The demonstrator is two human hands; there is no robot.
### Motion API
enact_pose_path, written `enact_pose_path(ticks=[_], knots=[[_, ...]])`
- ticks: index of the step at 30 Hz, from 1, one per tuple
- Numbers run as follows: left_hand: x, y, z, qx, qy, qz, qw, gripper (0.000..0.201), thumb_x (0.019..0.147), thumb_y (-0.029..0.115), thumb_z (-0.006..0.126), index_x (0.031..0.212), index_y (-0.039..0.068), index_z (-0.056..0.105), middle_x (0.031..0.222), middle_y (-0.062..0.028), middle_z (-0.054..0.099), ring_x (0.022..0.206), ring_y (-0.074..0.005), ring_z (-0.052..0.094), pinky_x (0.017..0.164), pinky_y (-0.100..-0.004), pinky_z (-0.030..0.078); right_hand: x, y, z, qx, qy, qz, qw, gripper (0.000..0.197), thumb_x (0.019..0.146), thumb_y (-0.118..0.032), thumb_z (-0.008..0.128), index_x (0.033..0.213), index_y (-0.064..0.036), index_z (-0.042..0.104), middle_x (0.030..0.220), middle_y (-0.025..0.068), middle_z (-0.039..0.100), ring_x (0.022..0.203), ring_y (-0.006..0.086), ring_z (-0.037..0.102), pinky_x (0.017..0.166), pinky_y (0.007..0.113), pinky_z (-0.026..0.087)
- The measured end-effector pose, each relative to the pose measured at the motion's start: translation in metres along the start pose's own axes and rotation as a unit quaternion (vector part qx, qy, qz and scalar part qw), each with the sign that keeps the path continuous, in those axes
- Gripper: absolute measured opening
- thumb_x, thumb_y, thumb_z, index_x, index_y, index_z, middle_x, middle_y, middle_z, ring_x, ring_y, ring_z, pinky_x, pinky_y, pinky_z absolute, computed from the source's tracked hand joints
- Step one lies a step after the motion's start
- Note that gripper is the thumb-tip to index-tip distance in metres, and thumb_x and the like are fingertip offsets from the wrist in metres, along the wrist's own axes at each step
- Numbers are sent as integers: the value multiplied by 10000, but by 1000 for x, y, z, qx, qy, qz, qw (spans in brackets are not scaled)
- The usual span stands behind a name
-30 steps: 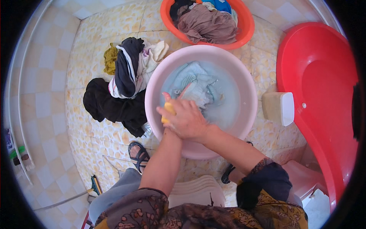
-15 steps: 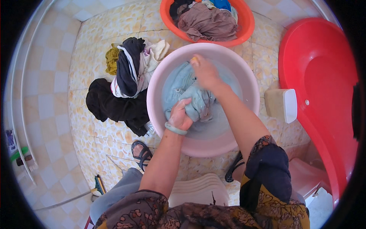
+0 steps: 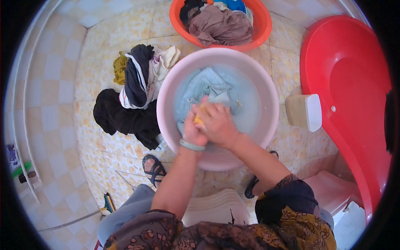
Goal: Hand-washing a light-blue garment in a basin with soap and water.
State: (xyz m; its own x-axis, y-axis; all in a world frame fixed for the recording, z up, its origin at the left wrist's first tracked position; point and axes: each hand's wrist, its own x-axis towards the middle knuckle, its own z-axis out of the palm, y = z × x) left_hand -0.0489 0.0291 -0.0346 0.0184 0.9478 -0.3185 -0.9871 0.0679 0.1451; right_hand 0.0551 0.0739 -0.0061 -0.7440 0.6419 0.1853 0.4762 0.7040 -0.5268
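Note:
A pink basin [image 3: 273, 106] of cloudy water stands in front of me, with a wet light blue garment [image 3: 210, 81] lying partly under the water. My two hands meet over the near part of that garment. My right hand [image 3: 218, 125] is closed round a yellow soap bar [image 3: 198, 119] and presses it down onto the cloth. Close against it, my left hand [image 3: 194, 130], with a pale bangle at the wrist, is closed on a fold of the garment. The right hand hides part of its fingers.
Beyond the basin sits an orange tub [image 3: 264, 33] of clothes. To the left, a black garment [image 3: 125, 118] and a dark-and-white clothes pile [image 3: 139, 75] lie on the tiles. At right are a beige container [image 3: 296, 110] and a large red tub [image 3: 358, 79].
My right hand has come back from the basin's far side with the soap and now meets my left hand. The view has shifted slightly.

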Motion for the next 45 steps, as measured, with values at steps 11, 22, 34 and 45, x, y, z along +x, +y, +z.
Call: enact_pose_path(ticks=[11, 22, 34, 45], knots=[[-1, -2, 12, 21, 122, -16, 992, 462, 965, 291, 268, 1334, 35, 373, 1346, -94, 434, 1257, -253, 390, 1065, -399, 280, 2, 16, 4, -9, -58, 18, 998, 392, 875, -246, 503, 1234, -87, 505, 1085, 168, 535, 966, 349, 484, 816, 434, 426], [6, -1, 20, -18, 88, -32, 995, 674, 952, 522, 166, 1366, 10, 311, 1381, -121, 380, 1273, -253, 362, 1077, -380, 257, 18, 32, -13, -45, -17, 40, 998, 404, 876, -257, 487, 1248, -102, 498, 1114, 189, 529, 980, 370, 491, 863, 436, 422], [10, -6, 20, 7, 94, -33, 995, 849, 883, 659, 168, 1363, -29, 295, 1374, -176, 386, 1281, -305, 357, 1079, -440, 243, 41, 91, -35, -1, -54, 269, 962, 413, 919, -293, 444, 1256, -55, 461, 1116, 220, 545, 1043, 392, 508, 889, 421, 423], [3, -17, 15, 46, 88, -21, 995, 804, 895, 638, 206, 1381, -1, 259, 1371, -175, 379, 1253, -313, 386, 1070, -445, 258, -15, 17, -5, 316, 37, 356, 879, 454, 766, -53, 590, 1202, -75, 465, 1042, 131, 574, 965, 183, 552, 832, 295, 442]])
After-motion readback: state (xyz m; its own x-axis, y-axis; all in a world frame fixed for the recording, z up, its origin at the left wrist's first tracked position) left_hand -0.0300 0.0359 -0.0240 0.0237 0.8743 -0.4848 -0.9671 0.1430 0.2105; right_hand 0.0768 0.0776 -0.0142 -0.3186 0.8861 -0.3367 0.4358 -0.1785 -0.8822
